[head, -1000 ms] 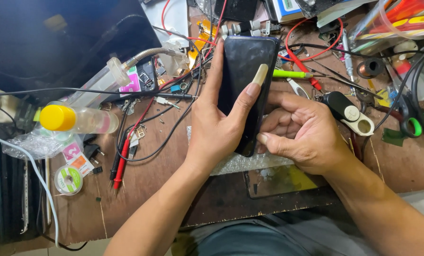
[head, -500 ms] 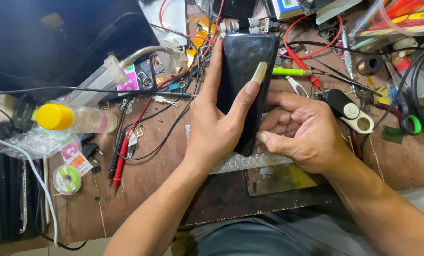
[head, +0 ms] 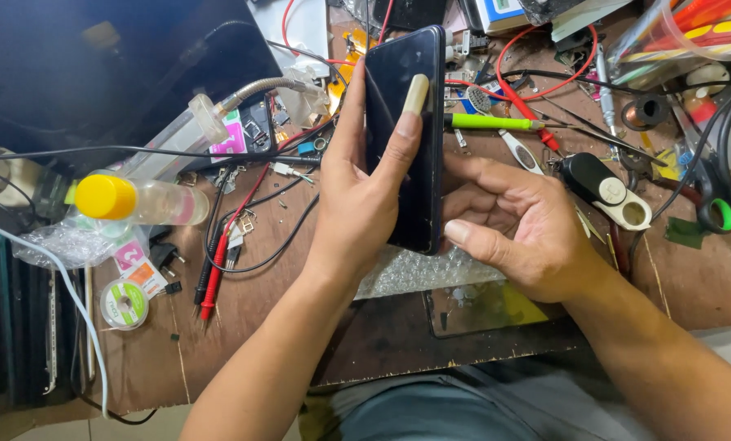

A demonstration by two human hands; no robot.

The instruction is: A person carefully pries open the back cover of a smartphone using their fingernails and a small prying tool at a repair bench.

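A black smartphone stands upright over the wooden workbench, its dark face toward me. My left hand wraps its left edge, with the thumb laid across the glass. My right hand grips the phone's lower right edge, thumb pressed against the side near the bottom corner and fingers curled behind it. Under both hands lies a strip of bubble wrap.
A clear bottle with a yellow cap lies at the left near a solder spool. Red and black probes, a green-handled tool, a black-and-white gadget, cables and small parts crowd the bench. A dark screen fills the upper left.
Both hands keep their hold. The phone has tipped and shifted slightly upward and left in view; my right thumb stays on its lower edge.
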